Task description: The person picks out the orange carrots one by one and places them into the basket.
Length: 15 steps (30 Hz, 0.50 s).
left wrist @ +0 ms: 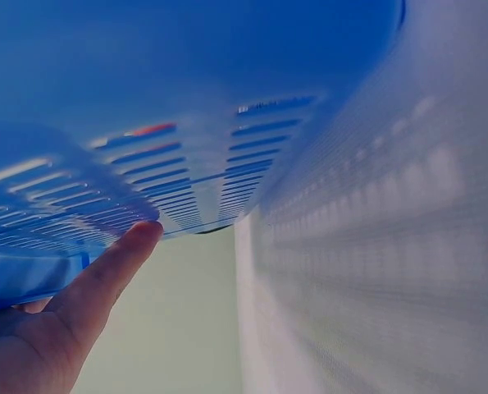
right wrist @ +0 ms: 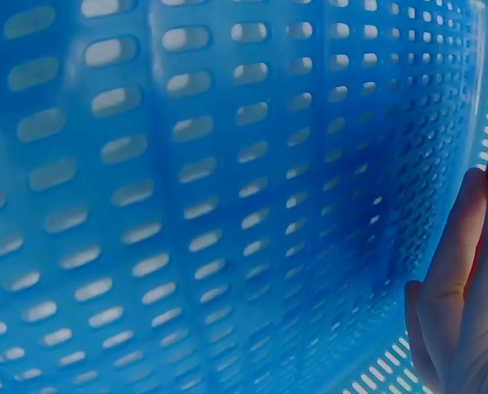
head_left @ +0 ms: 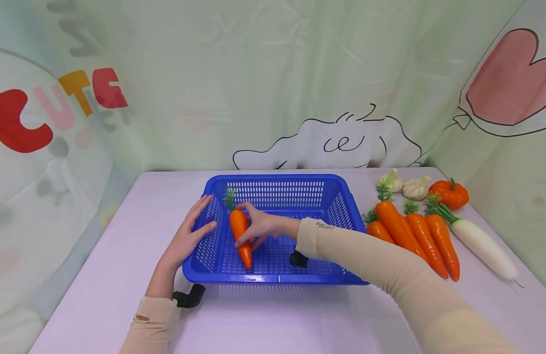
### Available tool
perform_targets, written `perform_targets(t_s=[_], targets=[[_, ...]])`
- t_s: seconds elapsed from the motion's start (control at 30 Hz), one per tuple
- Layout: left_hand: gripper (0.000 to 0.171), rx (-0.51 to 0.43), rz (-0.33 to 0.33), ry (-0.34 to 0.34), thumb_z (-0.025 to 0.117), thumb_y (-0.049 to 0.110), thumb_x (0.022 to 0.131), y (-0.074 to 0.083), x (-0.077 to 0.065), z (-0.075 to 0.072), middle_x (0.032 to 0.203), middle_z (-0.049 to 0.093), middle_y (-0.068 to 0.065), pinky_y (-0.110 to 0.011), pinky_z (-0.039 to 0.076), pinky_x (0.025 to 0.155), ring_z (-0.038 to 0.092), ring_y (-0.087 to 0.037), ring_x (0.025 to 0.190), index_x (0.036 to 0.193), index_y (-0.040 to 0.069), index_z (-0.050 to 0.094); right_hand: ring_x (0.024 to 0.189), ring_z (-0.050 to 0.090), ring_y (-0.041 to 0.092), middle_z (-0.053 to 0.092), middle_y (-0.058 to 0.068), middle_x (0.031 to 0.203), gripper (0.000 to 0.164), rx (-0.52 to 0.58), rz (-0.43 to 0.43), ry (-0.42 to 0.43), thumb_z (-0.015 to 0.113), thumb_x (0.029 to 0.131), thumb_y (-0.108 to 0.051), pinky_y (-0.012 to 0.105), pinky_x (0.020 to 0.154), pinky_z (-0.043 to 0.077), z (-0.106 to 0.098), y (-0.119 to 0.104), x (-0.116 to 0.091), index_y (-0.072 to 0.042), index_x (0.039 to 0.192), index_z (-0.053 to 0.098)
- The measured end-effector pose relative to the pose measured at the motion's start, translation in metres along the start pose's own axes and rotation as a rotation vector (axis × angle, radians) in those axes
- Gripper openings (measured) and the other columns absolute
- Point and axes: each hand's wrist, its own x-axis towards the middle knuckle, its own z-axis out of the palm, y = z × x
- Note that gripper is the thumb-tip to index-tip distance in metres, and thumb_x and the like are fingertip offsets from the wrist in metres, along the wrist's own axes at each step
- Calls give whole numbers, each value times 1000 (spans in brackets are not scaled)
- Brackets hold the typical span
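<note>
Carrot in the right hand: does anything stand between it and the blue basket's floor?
Nothing visible does. The carrot, held by the right hand, is inside the blue basket, where no other vegetable shows. The left hand is aside, at the basket's left rim. The spot directly beneath the carrot is hidden.

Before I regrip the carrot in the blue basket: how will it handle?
The carrot looks glossy, so it could slip. Its round, tapered body may roll, probably in a curve. The green tuft looks feathery, so likely floppy.
</note>
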Motion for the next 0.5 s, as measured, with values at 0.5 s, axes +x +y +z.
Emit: perform_targets(t_s=[0.5], targets=[[59,5,8,1,51,22,92,1,-1,0,153,11,-1,-67,12,100,9,-30,138,145,26,25,72,60,30,41,20,113,89,26,-11,7,74,70,5,44,64,55,11,6,11,-16,137,18]])
